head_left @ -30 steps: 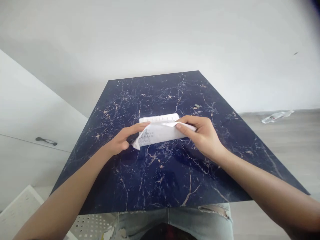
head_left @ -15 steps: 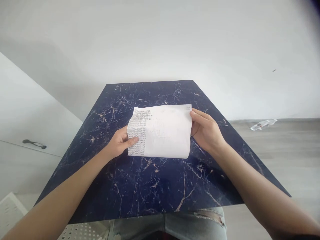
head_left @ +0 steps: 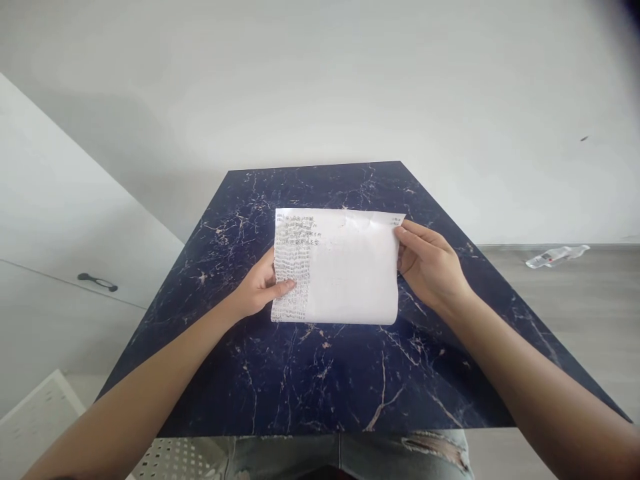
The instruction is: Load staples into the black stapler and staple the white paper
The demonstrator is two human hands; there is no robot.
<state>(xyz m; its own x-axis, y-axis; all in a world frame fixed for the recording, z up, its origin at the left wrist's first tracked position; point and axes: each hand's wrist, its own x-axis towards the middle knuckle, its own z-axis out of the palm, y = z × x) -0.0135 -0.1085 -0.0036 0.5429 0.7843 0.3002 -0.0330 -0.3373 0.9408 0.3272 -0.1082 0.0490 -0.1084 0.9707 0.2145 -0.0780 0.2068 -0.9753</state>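
A white sheet of paper (head_left: 345, 270) with dense printed text along its left strip is held up over the dark blue marble table (head_left: 325, 373). My left hand (head_left: 257, 293) pinches its left edge, thumb on the printed part. My right hand (head_left: 430, 270) grips the right edge, fingers curled behind the sheet. The paper faces me, with its lower edge curling just above the tabletop.
A white cabinet with a black handle (head_left: 97, 282) stands to the left. A white perforated object (head_left: 35, 420) sits low at the left. A clear plastic bottle (head_left: 555, 255) lies on the grey floor to the right. A white wall is behind the table.
The folded paper, which lay on the table a second ago, has been opened out and lifted upright between both hands. Since half a second ago it has barely shifted; the view moved slightly.
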